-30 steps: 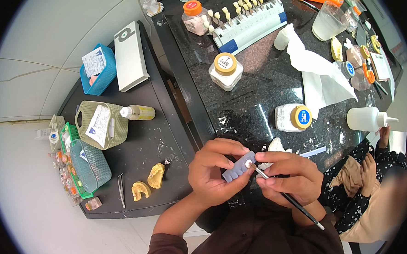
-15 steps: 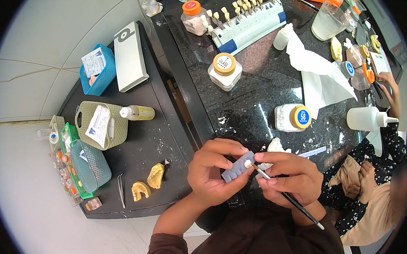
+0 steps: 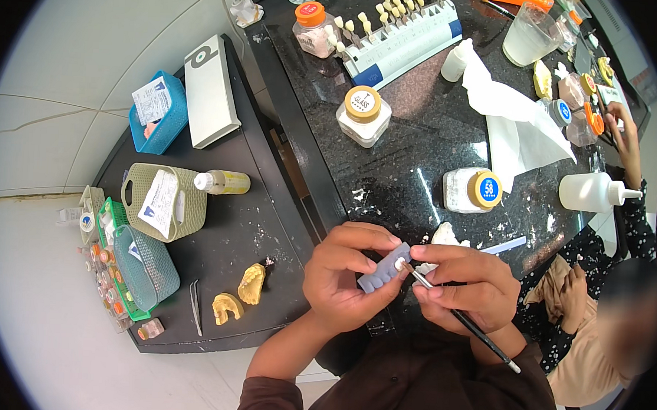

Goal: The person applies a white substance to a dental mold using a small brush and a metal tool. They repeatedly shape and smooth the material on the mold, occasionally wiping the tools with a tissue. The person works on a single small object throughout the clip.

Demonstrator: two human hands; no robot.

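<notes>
My left hand (image 3: 347, 276) is closed on a grey-blue stepped block (image 3: 373, 276) that has a small white piece (image 3: 400, 264) on it. In my right hand (image 3: 476, 287) is a slim brush (image 3: 460, 316) with a black handle and silver ferrule, its tip touching the white piece; that hand's fingertips are also at the block's upper end. Just beyond my hands lie a white crumbly lump (image 3: 444, 235), a pale blue strip (image 3: 506, 244) and a jar of white powder (image 3: 463, 190) with a gold-and-blue lid.
The granite counter (image 3: 397, 179) holds a shade guide (image 3: 400, 49), jars, white tissue (image 3: 525, 141), a glass (image 3: 531, 34) and squeeze bottle (image 3: 583, 192). The black side table (image 3: 239, 200) has baskets, yellow casts (image 3: 252, 283) and tweezers (image 3: 195, 306). A co-worker (image 3: 578, 329) sits at the right.
My hands have barely moved. The co-worker's hand has risen from behind the squeeze bottle to the small items at the counter's right edge, and their body has shifted.
</notes>
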